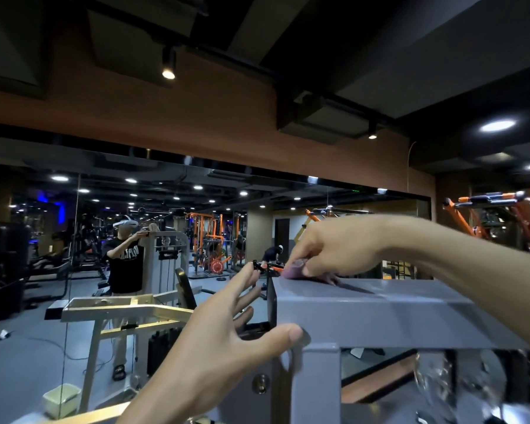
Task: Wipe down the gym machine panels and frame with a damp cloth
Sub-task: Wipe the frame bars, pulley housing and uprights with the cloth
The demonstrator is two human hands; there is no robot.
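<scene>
The grey top panel of the gym machine (380,307) fills the lower right of the head view. My right hand (334,249) grips a small purplish cloth (297,269) and presses it onto the far left corner of that top surface. My left hand (227,338) has its fingers spread and straight, and its thumb touches the near left corner of the grey frame. A grey upright post (306,384) with a bolt runs down below the thumb.
A wall mirror (166,240) ahead reflects me, the pale machine frame (120,310) and orange racks. A pale bucket (60,399) stands on the floor at the lower left. Orange equipment (496,221) stands at the far right.
</scene>
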